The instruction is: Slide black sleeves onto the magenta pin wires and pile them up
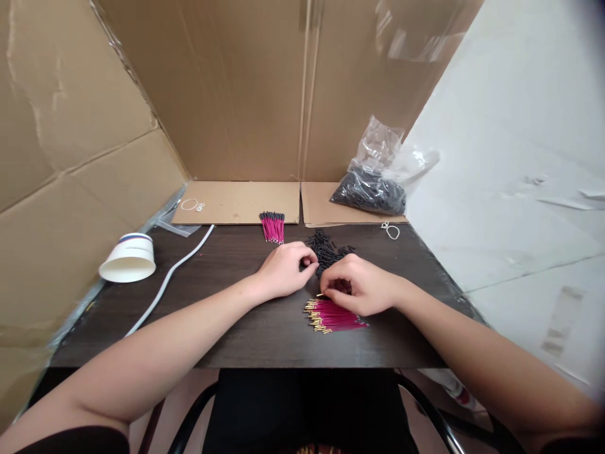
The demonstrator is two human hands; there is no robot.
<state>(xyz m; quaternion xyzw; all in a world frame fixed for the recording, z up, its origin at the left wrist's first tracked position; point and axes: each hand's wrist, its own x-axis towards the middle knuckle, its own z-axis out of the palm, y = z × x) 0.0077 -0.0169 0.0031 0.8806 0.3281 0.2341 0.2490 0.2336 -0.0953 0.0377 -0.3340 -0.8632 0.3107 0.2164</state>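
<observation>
My left hand [289, 268] is closed in a pinch at the left side of a pile of small black sleeves [326, 252]. Whatever its fingertips hold, if anything, is too small to make out. Just right of it, my right hand [357, 284] pinches a wire with a gold terminal [320, 294], whose tip pokes out to the left. Under that hand lies a bundle of magenta wires [334, 315] with gold ends pointing left, partly covered by the fingers. Farther back, a bundle of magenta wires with black sleeved ends [272, 227] rests on the table.
A clear bag of black sleeves [371, 191] stands at the back right on a cardboard strip [236, 198]. A paper cup [128, 258] lies on its side at left, beside a grey cable [174, 268]. Rubber bands [391, 231] lie at back. Cardboard walls [246, 88] enclose the dark table [246, 340].
</observation>
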